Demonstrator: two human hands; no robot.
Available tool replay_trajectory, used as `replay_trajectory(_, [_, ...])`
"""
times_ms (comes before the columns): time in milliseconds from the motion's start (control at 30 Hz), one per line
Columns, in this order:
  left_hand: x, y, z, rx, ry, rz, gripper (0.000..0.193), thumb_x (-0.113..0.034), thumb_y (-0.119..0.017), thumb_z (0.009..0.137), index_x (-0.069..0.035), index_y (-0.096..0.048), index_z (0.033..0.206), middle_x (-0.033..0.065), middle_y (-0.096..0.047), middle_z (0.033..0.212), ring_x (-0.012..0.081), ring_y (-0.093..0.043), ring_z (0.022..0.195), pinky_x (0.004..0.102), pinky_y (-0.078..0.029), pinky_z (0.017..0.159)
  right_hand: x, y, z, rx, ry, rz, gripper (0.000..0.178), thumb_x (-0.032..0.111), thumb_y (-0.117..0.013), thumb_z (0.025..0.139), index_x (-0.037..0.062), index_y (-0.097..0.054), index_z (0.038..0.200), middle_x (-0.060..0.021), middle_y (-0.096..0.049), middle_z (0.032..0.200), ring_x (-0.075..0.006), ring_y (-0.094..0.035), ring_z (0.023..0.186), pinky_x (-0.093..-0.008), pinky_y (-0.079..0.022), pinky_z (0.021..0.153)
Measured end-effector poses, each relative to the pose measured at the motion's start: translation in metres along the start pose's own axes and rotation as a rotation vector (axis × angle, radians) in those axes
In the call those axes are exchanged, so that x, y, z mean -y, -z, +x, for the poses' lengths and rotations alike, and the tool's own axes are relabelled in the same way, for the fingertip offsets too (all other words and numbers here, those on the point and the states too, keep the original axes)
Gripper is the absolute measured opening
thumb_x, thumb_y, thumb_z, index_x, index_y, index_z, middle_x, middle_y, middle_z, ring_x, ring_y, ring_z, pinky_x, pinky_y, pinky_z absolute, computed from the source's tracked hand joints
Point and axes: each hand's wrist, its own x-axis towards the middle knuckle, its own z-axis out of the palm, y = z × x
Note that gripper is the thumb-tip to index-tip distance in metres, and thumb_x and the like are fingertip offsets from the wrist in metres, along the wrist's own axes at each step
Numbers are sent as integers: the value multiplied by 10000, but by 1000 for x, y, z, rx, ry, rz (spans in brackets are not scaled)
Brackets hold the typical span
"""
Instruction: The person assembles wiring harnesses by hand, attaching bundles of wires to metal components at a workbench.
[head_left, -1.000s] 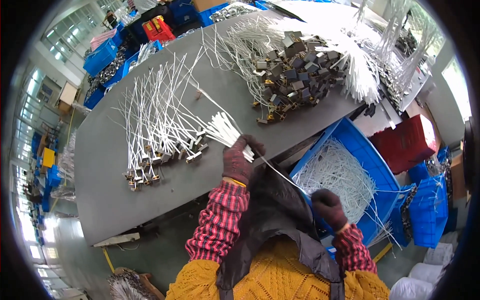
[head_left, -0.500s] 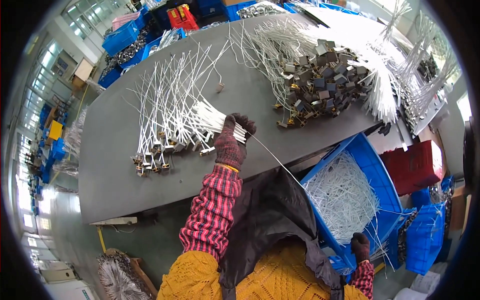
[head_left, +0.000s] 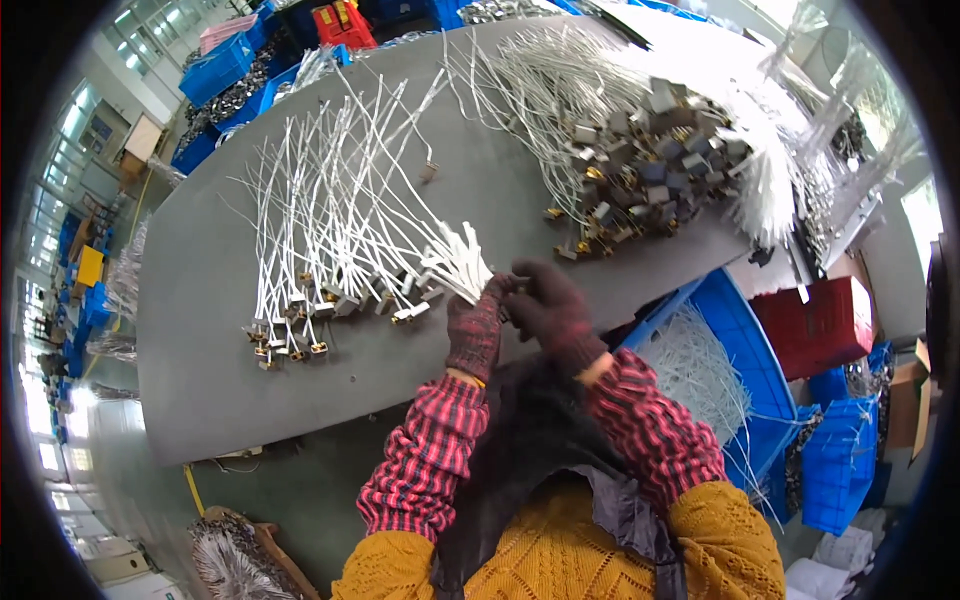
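Apparently the step in hand is work at the near end of the white strand bundle [head_left: 458, 260], mid-frame over bench [head_left: 220, 400], clasped in left hand [head_left: 475, 332]; right hand [head_left: 556, 312] blurred close by, grip unreadable, next move calling for a fine pinch.

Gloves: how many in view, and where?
2: one on the left grip, closed around the white bundle; one on the right grip, close beside it and motion-blurred. Others could be hidden from this view.
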Motion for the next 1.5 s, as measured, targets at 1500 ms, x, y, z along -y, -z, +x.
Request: replay_trajectory(1500, [24,-39,-34,8,267,-723,201,-220,-696,931,-45,-640,1011,101,-680,915,282,-682,831,456,-596,786,-119,192,-304,-409,-525,-214,264,134,-655,845,48,-648,1095,-22,-609,735,-110,-555,566,-280,-458,480])
